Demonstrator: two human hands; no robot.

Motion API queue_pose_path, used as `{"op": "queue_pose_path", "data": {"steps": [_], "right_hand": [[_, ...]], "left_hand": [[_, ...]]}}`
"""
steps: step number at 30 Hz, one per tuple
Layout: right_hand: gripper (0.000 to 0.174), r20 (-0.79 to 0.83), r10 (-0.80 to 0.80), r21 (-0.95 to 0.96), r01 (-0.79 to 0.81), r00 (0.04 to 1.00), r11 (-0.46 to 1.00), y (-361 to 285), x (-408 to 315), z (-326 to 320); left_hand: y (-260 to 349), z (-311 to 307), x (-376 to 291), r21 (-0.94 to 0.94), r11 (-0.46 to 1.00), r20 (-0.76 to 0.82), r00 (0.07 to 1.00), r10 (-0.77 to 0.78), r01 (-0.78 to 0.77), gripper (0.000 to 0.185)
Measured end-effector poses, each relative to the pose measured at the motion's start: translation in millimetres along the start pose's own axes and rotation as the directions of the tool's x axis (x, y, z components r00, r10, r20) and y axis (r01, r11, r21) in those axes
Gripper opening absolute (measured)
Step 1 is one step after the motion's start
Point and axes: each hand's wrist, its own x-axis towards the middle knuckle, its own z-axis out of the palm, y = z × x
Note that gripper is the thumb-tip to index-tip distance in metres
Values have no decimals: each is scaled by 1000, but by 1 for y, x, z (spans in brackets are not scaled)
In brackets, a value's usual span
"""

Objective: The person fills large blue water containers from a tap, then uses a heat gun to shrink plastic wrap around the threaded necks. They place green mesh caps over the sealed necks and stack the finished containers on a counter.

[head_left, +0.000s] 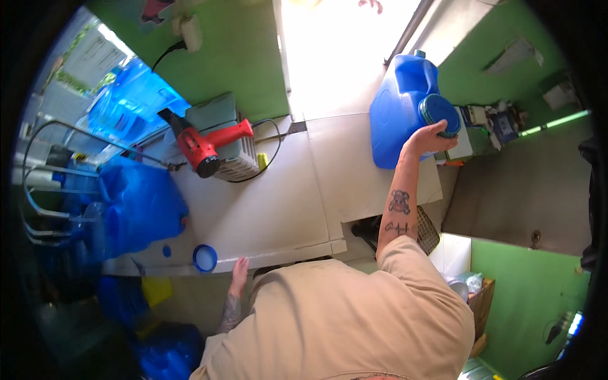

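Note:
My right hand is on the wide round cap of a blue plastic water jug, its fingers curled over the cap's lower rim. The jug stands at the far right of the pale tiled counter. By the near edge of the counter, my left hand rests with nothing seen in it. Just left of that hand lies a blue ring-shaped lid, and farther left a small blue cap. Another blue jug is at the counter's left.
A red heat gun lies on a grey-green box near the green wall, with its black cord looping on the counter. A curved metal pipe and more blue containers crowd the left. Books and papers line the right wall. Beyond the counter is a bright opening.

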Motion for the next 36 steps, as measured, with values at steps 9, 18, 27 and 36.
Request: {"op": "queue_pose_path", "data": {"steps": [9,18,27,36], "right_hand": [[84,707,-163,182,45,688,982,29,24,77],[70,802,578,-593,91,150,800,240,-153,-180],[61,986,98,-14,526,-132,851,152,-368,-268],[104,756,588,-196,758,-288,623,74,-541,-221]], "left_hand": [[189,103,-68,389,795,377,868,323,-465,53],[166,11,-108,280,832,241,874,422,-479,55],[153,-222,-74,353,573,-536,343,772,-740,48],[272,-551,-2,571,596,-732,-21,681,-565,88]]}}
